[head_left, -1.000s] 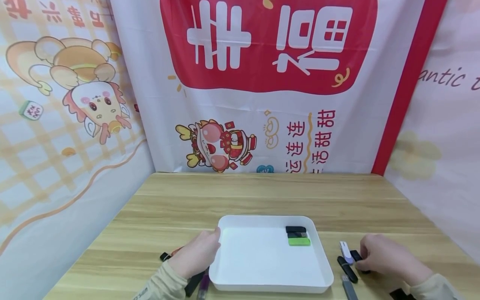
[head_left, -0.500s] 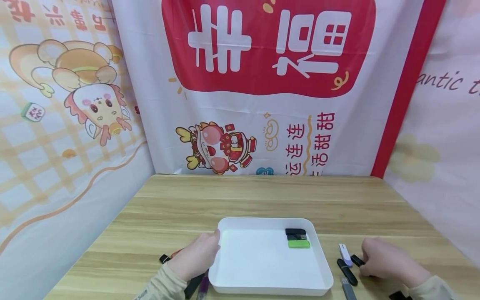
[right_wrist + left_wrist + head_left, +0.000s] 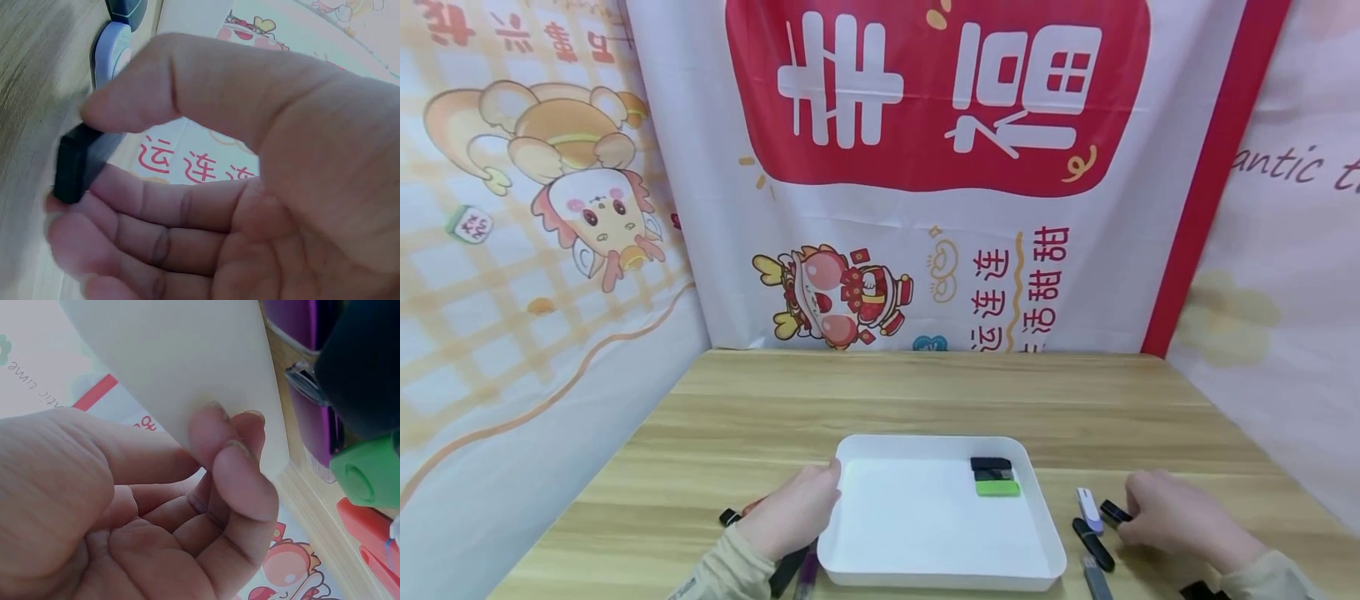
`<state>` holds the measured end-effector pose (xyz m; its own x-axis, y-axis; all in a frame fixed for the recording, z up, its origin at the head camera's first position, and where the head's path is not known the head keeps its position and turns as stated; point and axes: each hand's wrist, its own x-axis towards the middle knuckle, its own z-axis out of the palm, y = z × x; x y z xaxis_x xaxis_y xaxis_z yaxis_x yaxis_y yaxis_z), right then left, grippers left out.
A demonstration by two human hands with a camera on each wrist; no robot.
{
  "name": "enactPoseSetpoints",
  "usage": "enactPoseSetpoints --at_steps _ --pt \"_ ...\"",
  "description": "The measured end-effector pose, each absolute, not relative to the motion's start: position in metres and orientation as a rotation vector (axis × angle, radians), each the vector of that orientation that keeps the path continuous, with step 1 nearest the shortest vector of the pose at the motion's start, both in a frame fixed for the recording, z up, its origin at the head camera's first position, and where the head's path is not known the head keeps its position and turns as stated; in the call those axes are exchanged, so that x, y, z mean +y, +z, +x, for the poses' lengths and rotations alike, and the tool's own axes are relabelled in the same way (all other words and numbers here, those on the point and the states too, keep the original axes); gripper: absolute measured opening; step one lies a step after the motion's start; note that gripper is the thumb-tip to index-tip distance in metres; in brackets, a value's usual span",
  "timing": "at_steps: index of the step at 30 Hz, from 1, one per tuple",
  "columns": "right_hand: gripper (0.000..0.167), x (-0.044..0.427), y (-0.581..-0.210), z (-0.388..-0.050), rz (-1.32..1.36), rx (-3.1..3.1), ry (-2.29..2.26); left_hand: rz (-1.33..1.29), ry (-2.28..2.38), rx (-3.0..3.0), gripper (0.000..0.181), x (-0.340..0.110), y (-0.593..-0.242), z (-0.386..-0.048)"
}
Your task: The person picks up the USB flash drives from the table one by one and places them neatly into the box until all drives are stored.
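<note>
My left hand (image 3: pixel 801 508) grips the left rim of the white tray (image 3: pixel 940 581), thumb on one side of the wall and curled fingers on the other in the left wrist view. In the tray's far right corner lie two black USB flash drives and a green one (image 3: pixel 997 488). To the right of the tray, my right hand (image 3: pixel 1180 521) pinches a black USB flash drive (image 3: pixel 74 164) between thumb and fingers, low over the table. Beside it lie a white-and-purple flash drive (image 3: pixel 1088 508), another black one (image 3: pixel 1093 543) and a grey one (image 3: pixel 1097 578).
Left of the tray, partly behind my left hand, lie a purple pen-like item (image 3: pixel 807 571), a green item (image 3: pixel 369 472) and red items (image 3: pixel 375 540). A black object (image 3: pixel 1202 591) sits near the front right. Printed cloth (image 3: pixel 685 167) walls the wooden table (image 3: pixel 925 387).
My right hand has shifted slightly while pinching the black flash drive, whose end has turned a little. My left hand keeps its grip on the tray.
</note>
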<state>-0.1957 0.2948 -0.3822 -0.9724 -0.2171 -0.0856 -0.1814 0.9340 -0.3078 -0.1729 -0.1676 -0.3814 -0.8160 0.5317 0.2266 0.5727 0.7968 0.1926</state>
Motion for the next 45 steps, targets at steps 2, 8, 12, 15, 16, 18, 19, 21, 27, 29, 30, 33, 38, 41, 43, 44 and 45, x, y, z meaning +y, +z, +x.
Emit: enactPoseSetpoints --at_steps 2,8,12,15,16,18,19,21,27,29,30,33,38,41,43,44,45 --pt "0.022 0.294 -0.381 -0.196 -0.311 3.001 -0.451 -0.878 -0.383 -2.814 0.039 -0.168 -0.381 -0.172" --pt "0.026 0.290 -0.379 -0.196 -0.311 3.075 -0.450 -0.865 -0.399 -2.832 0.039 -0.168 -0.382 -0.174" --pt "0.032 0.288 -0.378 -0.197 -0.326 3.100 -0.483 -0.877 -0.396 -2.815 0.039 -0.169 -0.383 -0.174" --pt "0.026 0.287 -0.377 -0.197 -0.392 3.136 -0.502 -0.891 -0.406 -2.810 0.038 -0.169 -0.382 -0.173" --pt "0.023 0.288 -0.377 -0.198 -0.429 3.150 -0.512 -0.894 -0.405 -2.810 0.038 -0.169 -0.382 -0.172" --pt "0.018 0.287 -0.375 -0.198 -0.465 3.171 -0.541 -0.893 -0.412 -2.820 0.038 -0.168 -0.382 -0.172" --pt "0.017 0.287 -0.374 -0.198 -0.480 3.184 -0.548 -0.890 -0.415 -2.826 0.038 -0.168 -0.381 -0.172" --pt "0.015 0.286 -0.372 -0.198 -0.508 3.213 -0.563 -0.883 -0.415 -2.836 0.038 -0.167 -0.380 -0.172" --pt "0.014 0.278 -0.366 -0.194 -0.626 3.311 -0.597 -0.856 -0.407 -2.859 0.037 -0.166 -0.379 -0.173" --pt "0.015 0.276 -0.366 -0.193 -0.685 3.347 -0.619 -0.858 -0.399 -2.846 0.037 -0.167 -0.379 -0.172" --pt "0.015 0.275 -0.366 -0.193 -0.716 3.360 -0.634 -0.862 -0.392 -2.836 0.036 -0.167 -0.379 -0.172" --pt "0.017 0.272 -0.366 -0.193 -0.796 3.389 -0.660 -0.873 -0.389 -2.816 0.036 -0.167 -0.379 -0.172" --pt "0.021 0.268 -0.364 -0.191 -0.989 3.346 -0.735 -0.876 -0.384 -2.810 0.037 -0.167 -0.379 -0.173" --pt "0.023 0.264 -0.362 -0.191 -1.119 3.304 -0.752 -0.871 -0.394 -2.826 0.038 -0.166 -0.379 -0.173" --pt "0.022 0.261 -0.360 -0.190 -1.146 3.281 -0.741 -0.865 -0.401 -2.839 0.038 -0.166 -0.379 -0.172" --pt "0.022 0.260 -0.359 -0.190 -1.153 3.271 -0.733 -0.861 -0.410 -2.848 0.038 -0.166 -0.379 -0.172" --pt "0.021 0.258 -0.358 -0.190 -1.155 3.263 -0.727 -0.856 -0.423 -2.855 0.039 -0.166 -0.379 -0.172"
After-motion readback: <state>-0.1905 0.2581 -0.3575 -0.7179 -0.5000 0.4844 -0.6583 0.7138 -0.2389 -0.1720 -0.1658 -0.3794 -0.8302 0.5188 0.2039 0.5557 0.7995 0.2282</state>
